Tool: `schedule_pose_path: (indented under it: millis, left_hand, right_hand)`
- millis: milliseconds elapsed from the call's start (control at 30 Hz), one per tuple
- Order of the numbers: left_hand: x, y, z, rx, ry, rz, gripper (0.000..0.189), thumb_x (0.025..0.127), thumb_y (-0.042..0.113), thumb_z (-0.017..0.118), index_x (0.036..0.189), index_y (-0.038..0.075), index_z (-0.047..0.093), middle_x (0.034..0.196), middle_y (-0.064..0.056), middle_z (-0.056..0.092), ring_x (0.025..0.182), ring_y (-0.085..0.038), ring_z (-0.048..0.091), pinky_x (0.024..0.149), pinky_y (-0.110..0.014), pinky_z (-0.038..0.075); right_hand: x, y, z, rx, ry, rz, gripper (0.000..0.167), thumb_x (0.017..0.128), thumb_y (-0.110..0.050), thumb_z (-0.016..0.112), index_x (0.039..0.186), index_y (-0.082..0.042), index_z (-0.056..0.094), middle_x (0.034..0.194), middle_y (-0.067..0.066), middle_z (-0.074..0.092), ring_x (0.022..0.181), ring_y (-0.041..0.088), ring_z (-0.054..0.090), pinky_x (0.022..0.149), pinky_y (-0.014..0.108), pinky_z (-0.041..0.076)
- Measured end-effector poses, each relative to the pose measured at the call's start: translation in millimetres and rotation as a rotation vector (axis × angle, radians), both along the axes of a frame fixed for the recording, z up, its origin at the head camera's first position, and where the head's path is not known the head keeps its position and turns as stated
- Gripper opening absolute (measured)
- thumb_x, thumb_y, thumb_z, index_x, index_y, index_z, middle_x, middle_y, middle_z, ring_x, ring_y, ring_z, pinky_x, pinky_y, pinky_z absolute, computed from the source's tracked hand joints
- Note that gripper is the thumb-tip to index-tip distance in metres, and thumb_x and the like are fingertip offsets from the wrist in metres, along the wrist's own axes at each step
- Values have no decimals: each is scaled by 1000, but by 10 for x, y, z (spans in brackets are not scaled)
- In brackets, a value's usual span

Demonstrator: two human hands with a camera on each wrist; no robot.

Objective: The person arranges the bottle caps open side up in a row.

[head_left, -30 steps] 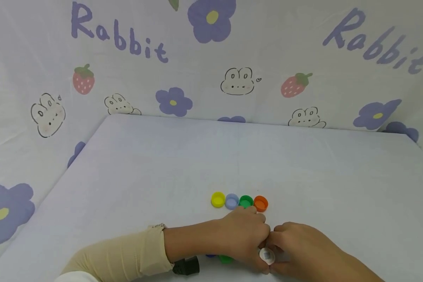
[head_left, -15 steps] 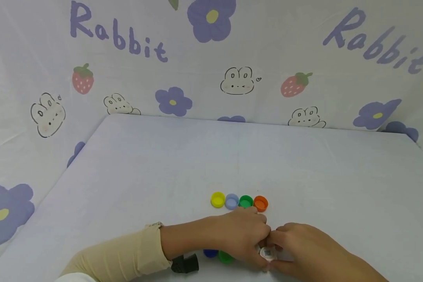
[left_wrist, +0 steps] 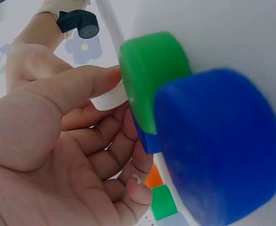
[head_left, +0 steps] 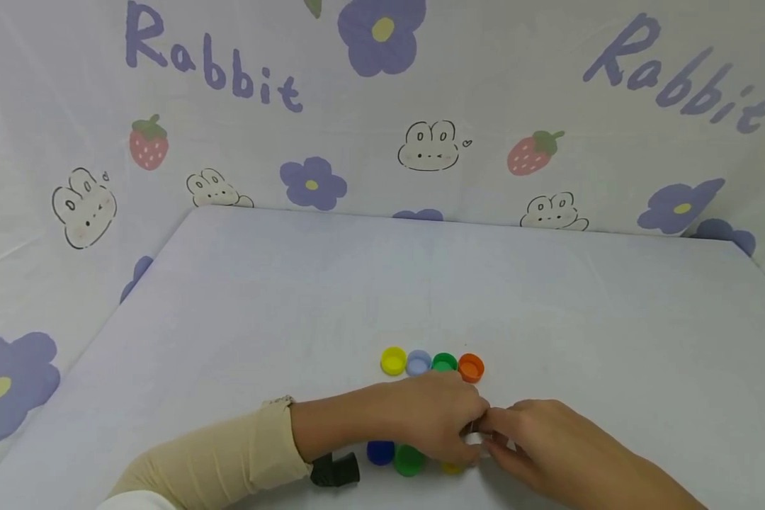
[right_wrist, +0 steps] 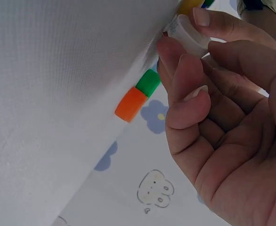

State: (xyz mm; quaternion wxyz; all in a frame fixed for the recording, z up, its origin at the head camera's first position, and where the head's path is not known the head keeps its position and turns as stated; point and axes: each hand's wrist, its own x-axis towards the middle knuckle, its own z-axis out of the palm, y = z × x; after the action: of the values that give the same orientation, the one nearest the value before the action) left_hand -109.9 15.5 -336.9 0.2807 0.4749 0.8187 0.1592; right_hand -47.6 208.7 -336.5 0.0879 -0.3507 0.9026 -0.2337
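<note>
A white bottle cap [right_wrist: 189, 35] is between the hands, in front of the body. My left hand [head_left: 430, 414] pinches it from the left, with its thumb low and its other fingers partly hidden. From the right, my right hand [head_left: 551, 439] also pinches it, thumb and fingertips at its rim. In the head view fingers hide most of the cap. Just below the left hand stand a blue cap [head_left: 380, 452], a green cap [head_left: 409, 460] and a yellow cap [head_left: 451, 468], partly covered. The left wrist view shows the blue cap [left_wrist: 220, 146] and green cap [left_wrist: 152, 70] close by.
Beyond the left hand, a row holds a yellow cap [head_left: 394, 361], a light blue cap [head_left: 418, 363], a green cap [head_left: 445, 363] and an orange cap [head_left: 471, 367]. The left wrist's black camera [head_left: 336, 470] sits under the sleeve. A rabbit-print cloth [head_left: 357, 106] hangs behind the white table [head_left: 280, 283].
The white cap's marked round face, seen earlier, has turned out of sight behind the fingers. The right fingers have shifted left, and the near yellow cap has come into view under the left hand.
</note>
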Motion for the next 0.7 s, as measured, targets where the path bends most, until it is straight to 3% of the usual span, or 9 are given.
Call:
schedule_pose_path:
  millis: [267, 467, 700]
  left_hand:
    - [4, 1, 89, 9, 7, 29, 19, 95, 29, 75, 96, 12, 66, 70, 8, 58, 57, -5, 53, 55, -16, 42]
    - [-6, 20, 100, 12, 68, 31, 23, 93, 33, 76, 96, 13, 67, 68, 9, 58, 58, -4, 53, 54, -17, 40]
    - [-6, 34, 119, -3, 109, 31, 25, 93, 37, 76, 98, 13, 69, 69, 10, 57, 62, -4, 53, 56, -18, 39]
  right_hand:
    - [-7, -5, -38, 12, 102, -63, 16, 88, -2, 75, 85, -17, 68, 68, -21, 49, 60, -3, 40, 54, 20, 41]
    - [-42, 26, -36, 41, 70, -89, 11, 87, -5, 78, 88, -15, 72, 75, -17, 63, 64, -4, 50, 56, 22, 47]
    - [-51, 66, -21, 62, 72, -87, 12, 86, -10, 80, 92, -18, 72, 77, -20, 63, 68, -2, 55, 60, 24, 50]
